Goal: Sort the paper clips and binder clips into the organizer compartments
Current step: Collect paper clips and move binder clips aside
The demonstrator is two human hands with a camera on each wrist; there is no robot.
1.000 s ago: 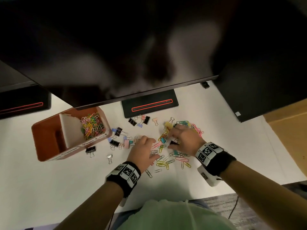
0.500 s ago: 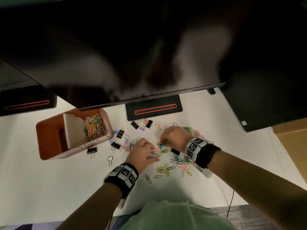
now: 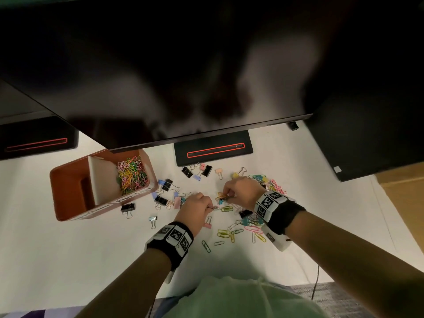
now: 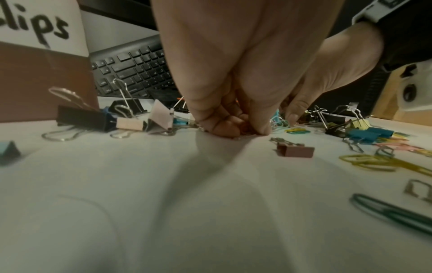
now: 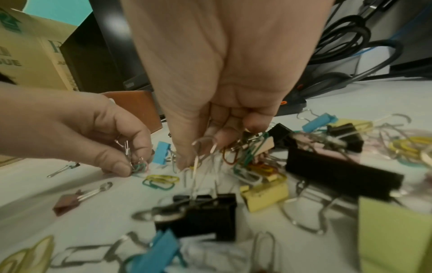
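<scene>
A brown organizer (image 3: pixel 68 191) stands at left; its right compartment holds coloured paper clips (image 3: pixel 132 177). Loose paper clips (image 3: pixel 226 232) and binder clips (image 3: pixel 166 184) lie scattered on the white desk. My left hand (image 3: pixel 212 207) is down at the desk, its fingers (image 4: pixel 233 129) curled, pinching a small bunch of silver and green paper clips (image 5: pixel 135 162). My right hand (image 3: pixel 224 196) hovers just right of it, thumb and fingers (image 5: pixel 196 158) pinching thin silver wire clips; what kind they are is unclear. A black binder clip (image 5: pixel 198 212) lies under its wrist.
A dark monitor (image 3: pixel 206 65) overhangs the back of the desk, with its black stand base (image 3: pixel 213 152) behind the clips. A keyboard (image 4: pixel 135 72) shows beyond the left hand. A cardboard box (image 3: pixel 408 196) sits at right. Cables (image 5: pixel 346 37) lie behind the pile.
My right hand has moved left from the pile toward my left hand. My left hand's fingers have curled round a bunch of clips.
</scene>
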